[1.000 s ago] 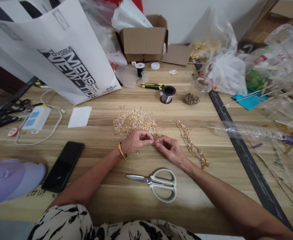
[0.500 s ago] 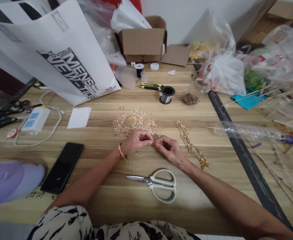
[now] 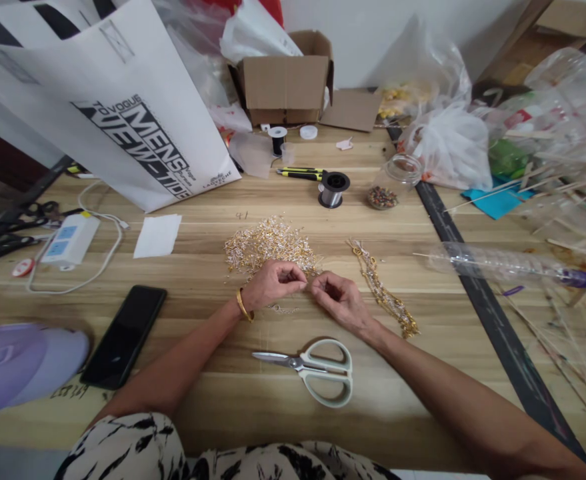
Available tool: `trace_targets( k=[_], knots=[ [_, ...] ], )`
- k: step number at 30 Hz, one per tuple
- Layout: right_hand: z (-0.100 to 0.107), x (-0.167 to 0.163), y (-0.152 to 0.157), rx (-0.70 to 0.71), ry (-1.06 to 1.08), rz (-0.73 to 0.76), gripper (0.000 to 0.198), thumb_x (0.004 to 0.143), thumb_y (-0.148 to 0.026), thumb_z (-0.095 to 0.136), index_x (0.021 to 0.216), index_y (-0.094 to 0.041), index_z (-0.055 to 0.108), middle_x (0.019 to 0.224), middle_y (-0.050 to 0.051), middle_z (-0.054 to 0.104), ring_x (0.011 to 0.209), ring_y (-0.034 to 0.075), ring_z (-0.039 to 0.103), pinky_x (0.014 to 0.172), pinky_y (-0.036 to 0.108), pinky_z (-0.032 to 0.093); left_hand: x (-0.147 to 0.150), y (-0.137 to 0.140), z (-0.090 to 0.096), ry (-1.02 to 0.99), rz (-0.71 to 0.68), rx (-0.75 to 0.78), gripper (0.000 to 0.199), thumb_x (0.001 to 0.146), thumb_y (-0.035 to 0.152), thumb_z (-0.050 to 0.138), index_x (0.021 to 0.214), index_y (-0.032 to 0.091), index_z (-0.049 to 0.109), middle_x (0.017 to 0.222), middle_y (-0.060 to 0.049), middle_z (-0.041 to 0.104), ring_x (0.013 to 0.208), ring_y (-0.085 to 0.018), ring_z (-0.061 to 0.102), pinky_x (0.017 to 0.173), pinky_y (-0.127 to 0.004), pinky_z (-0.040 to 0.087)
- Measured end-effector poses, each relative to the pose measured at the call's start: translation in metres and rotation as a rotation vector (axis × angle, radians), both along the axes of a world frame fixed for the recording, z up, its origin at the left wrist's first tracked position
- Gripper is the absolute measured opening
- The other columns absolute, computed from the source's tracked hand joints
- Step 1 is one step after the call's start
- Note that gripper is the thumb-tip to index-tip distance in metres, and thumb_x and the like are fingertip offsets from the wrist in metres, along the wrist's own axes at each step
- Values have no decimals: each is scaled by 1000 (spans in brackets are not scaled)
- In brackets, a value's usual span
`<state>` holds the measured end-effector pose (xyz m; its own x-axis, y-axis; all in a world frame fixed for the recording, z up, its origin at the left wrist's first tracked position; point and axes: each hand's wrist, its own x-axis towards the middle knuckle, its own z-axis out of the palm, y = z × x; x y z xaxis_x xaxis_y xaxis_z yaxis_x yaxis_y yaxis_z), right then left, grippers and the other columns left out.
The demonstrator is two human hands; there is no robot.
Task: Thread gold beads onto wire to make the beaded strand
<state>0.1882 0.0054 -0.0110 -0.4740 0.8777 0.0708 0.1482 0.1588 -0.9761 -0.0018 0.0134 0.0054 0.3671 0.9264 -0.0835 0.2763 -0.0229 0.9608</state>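
My left hand (image 3: 276, 285) is closed in a pinch at the front edge of a pile of small gold and silver beaded pieces (image 3: 267, 241). Facing it, my right hand (image 3: 341, 298) pinches too, its fingertips a small gap from the left ones. Whatever sits between the fingers is too small to make out. A short piece of thin chain (image 3: 283, 309) lies on the table below the left hand. To the right of my right hand rests a bundle of gold and silver beaded strands (image 3: 383, 290). Scissors with pale handles (image 3: 329, 373) lie nearer to me, blades pointing left.
Behind the pile are a wire spool (image 3: 333, 190), a yellow-black cutter knife (image 3: 300, 174) and a jar of beads (image 3: 390, 187). A phone (image 3: 124, 337) and a white power strip (image 3: 70, 240) are at left. Thin sticks and plastic bottles (image 3: 503, 263) crowd the right side.
Both hands stay almost in place, still pinching. The gap between their fingertips looks slightly wider, and the view has shifted a little.
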Motion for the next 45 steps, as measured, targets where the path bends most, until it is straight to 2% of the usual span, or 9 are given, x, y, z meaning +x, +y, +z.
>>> trace_targets(
  k=[16, 26, 45],
  knots=[
    [0, 0, 0, -7, -5, 2, 18, 84, -32, 54, 76, -15, 55, 65, 0, 51, 56, 10, 42, 50, 22, 34, 1, 0, -1, -23, -1, -8, 11, 72, 20, 65, 73, 10, 64, 69, -4, 64, 63, -10, 58, 63, -22, 47],
    [0, 0, 1, -11, 3, 1, 21, 84, -35, 55, 77, -16, 56, 66, 0, 53, 56, 10, 43, 50, 22, 34, 0, 0, -5, -17, -9, -2, 11, 72, 21, 65, 73, 10, 64, 68, -3, 64, 62, -10, 58, 63, -21, 47],
    [0, -1, 0, -35, 25, -12, 21, 84, -36, 55, 77, -16, 55, 65, 0, 52, 56, 11, 42, 50, 22, 34, 1, -1, -1, -9, 0, -21, 11, 72, 20, 65, 74, 10, 64, 68, -3, 64, 61, -9, 56, 61, -21, 46]
  ],
)
